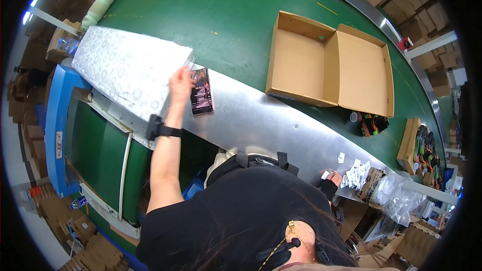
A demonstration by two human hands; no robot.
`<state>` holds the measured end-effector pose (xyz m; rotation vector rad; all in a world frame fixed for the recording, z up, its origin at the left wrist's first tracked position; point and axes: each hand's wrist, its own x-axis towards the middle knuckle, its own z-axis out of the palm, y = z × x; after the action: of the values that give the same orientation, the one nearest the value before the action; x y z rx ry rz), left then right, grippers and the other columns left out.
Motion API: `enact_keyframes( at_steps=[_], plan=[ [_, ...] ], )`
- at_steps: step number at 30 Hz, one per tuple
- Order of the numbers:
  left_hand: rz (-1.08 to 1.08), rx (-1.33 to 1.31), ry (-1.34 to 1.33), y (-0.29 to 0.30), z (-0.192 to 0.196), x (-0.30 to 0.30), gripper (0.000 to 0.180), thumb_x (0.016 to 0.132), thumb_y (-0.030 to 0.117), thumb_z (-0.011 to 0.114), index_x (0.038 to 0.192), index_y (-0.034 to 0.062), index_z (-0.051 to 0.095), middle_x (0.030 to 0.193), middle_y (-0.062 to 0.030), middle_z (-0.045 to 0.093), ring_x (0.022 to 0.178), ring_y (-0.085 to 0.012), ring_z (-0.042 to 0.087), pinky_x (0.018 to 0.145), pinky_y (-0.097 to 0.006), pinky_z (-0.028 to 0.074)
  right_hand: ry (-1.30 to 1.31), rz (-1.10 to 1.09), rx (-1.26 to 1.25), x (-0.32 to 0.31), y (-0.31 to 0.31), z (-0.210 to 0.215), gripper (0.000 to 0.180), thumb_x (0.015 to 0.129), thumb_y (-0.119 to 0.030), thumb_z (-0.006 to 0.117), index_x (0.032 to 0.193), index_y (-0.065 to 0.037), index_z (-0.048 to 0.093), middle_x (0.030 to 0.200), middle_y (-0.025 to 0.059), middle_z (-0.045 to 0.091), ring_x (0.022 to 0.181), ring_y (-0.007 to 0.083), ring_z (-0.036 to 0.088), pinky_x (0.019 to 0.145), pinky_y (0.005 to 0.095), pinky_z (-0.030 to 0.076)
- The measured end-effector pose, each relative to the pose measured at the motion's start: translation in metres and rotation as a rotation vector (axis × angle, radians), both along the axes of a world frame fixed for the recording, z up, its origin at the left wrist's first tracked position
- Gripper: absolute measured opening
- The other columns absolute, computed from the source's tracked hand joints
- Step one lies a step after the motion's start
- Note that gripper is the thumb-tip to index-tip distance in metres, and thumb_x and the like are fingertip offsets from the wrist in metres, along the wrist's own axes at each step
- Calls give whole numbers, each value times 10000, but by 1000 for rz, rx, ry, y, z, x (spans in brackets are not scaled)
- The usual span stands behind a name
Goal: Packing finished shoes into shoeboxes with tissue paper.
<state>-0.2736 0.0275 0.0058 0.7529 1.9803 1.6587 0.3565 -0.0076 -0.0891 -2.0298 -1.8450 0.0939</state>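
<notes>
1. Phone point(203, 98) lies on the metal counter point(251, 113), beside white patterned paper point(125, 65).
2. Left hand point(181, 85), fingers loosely curled, is at the phone's edge; I cannot tell its grip.
3. Right hand point(335, 177) pinches a small white slip point(325, 174) near piled slips point(357, 173).

From here I count one left hand point(181, 84), one right hand point(333, 178), one phone point(202, 93), one big open carton point(364, 65), one patterned white stack point(130, 65), and more than ten small white packets point(357, 174).
</notes>
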Motion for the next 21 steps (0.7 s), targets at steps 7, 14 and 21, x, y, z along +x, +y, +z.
enact_keyframes(
  at_steps=[7,14,21],
  plan=[
    [14,-692,872,-79,-16,-109,590,736,356,598,1178,2,435,1239,-210,394,1197,-305,318,933,-513,244,628,24,183,-80,62,61,168,816,-151,524,873,6,506,742,34,496,671,121,471,624,249,397],
    [-124,-805,782,-91,9,-103,688,692,415,622,1219,32,401,1351,-156,258,1263,-268,206,969,-531,149,1202,285,-154,-201,173,160,274,835,-188,528,1025,10,512,880,109,588,718,152,581,631,222,463],
    [208,-479,780,-90,-4,-119,219,794,243,524,897,67,600,945,-150,586,912,-325,529,802,-419,377,1260,202,-281,-261,227,115,290,790,-77,538,1062,17,496,816,90,596,651,146,592,548,196,441]
  ],
)
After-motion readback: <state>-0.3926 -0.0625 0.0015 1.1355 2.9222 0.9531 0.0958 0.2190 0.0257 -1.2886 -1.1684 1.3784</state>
